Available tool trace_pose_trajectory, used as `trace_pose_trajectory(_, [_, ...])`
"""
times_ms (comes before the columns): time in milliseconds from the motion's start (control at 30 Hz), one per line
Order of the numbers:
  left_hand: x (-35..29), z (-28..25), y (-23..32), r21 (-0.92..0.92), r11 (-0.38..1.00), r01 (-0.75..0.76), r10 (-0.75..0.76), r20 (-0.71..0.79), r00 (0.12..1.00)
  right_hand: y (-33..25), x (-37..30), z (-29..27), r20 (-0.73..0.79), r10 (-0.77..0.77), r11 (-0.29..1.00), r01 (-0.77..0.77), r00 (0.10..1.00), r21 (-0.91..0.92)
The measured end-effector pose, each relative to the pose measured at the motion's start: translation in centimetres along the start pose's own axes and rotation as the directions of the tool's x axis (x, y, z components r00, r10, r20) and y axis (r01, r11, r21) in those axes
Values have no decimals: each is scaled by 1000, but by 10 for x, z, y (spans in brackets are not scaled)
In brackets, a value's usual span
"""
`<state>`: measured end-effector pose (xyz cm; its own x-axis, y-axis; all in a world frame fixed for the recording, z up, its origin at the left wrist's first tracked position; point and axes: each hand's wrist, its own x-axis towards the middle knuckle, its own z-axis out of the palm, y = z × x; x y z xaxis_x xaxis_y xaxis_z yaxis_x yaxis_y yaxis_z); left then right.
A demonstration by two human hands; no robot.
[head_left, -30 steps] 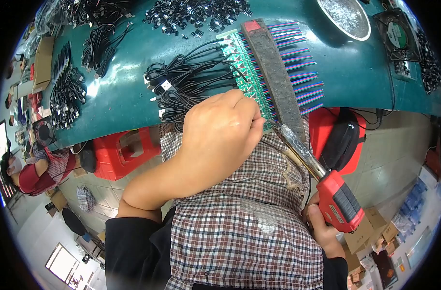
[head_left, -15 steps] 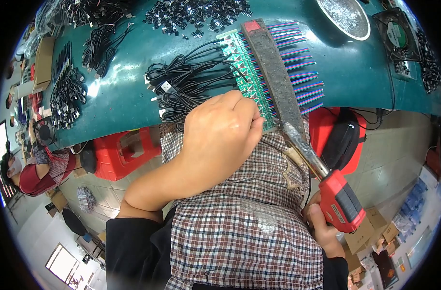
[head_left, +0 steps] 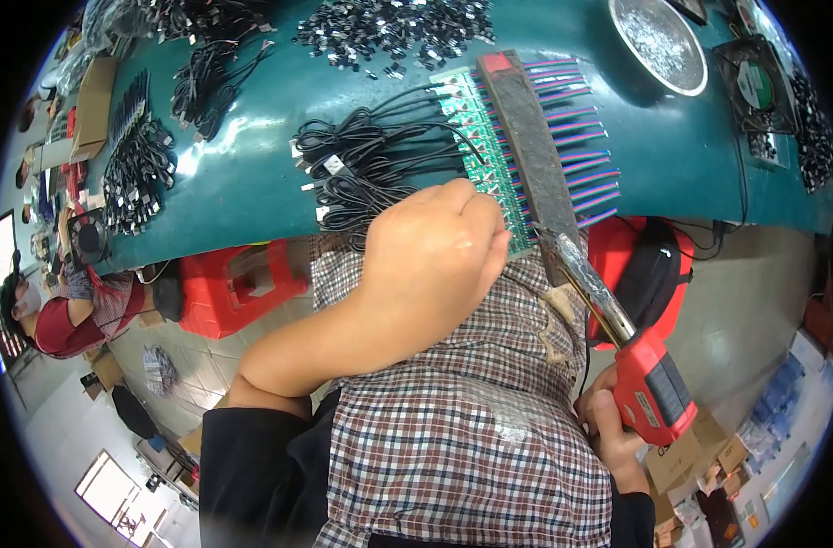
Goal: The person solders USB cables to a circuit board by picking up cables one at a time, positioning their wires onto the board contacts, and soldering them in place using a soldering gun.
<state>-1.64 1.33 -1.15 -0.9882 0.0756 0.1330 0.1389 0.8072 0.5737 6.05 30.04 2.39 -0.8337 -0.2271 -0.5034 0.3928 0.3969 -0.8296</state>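
My left hand (head_left: 430,245) is closed above the near end of a green circuit board panel (head_left: 474,137); whatever its fingertips pinch is hidden beneath it. Black USB cables (head_left: 357,137) run in from the left to the panel. A long dark grey bar (head_left: 535,132) lies along the panel's right side, and flat striped wires (head_left: 592,163) stick out from under it. Low on the right, my right hand (head_left: 612,431) grips a red and black soldering gun (head_left: 655,388). Its foil-wrapped barrel slants up leftward, the tip near the bar's near end and the panel.
Small black connectors (head_left: 398,32) are heaped at the back of the green table (head_left: 252,192). Cable bundles (head_left: 142,178) lie on the left. A metal bowl (head_left: 704,78) and a fan (head_left: 754,87) stand at right. Red stools (head_left: 229,292) are under the edge; another person (head_left: 69,315) sits far left.
The whole scene has shifted slightly right and down in the picture. My closed left hand and the soldering gun keep nearly the same places at the panel's near end.
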Motion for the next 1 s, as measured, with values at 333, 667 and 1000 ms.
trace_pose_trajectory(333, [17,-34,-24,197,978,-69,103,-171,980,15,2,9,-118,-33,968,61,992,244])
trace_pose_trajectory(667, [43,-74,-196,474,764,437,-55,-628,776,2,8,19,-181,-51,959,98,982,265])
trace_pose_trajectory(1000, [47,-111,-205,-300,949,-93,-233,-871,433,-2,11,20,-169,-59,970,97,984,223])
